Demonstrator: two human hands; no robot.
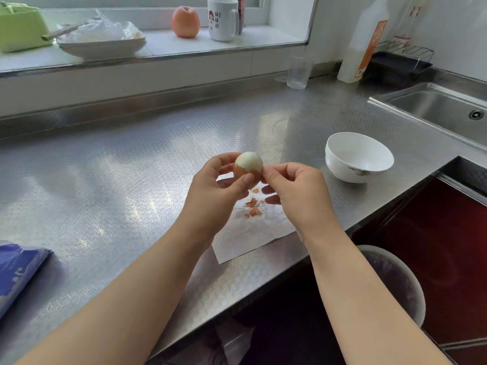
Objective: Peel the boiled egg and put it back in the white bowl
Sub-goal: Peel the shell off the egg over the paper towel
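My left hand [217, 187] holds the boiled egg [248, 163] above the steel counter. The egg's top half is bare and white, and brown shell still covers its lower half. My right hand [295, 192] pinches at the shell edge on the egg's right side with thumb and forefinger. Several brown shell pieces [253, 206] lie on a white paper towel [253, 233] under my hands. The white bowl [359, 157] stands empty to the right of my hands, apart from them.
A sink [445, 111] is at the far right, with a clear glass [299, 72] and a white bottle [365, 43] behind it. The windowsill holds an apple [185, 21], a mug [222, 19] and a plate [101, 46]. A blue packet [18, 270] lies left. A bin [395, 280] stands below the counter edge.
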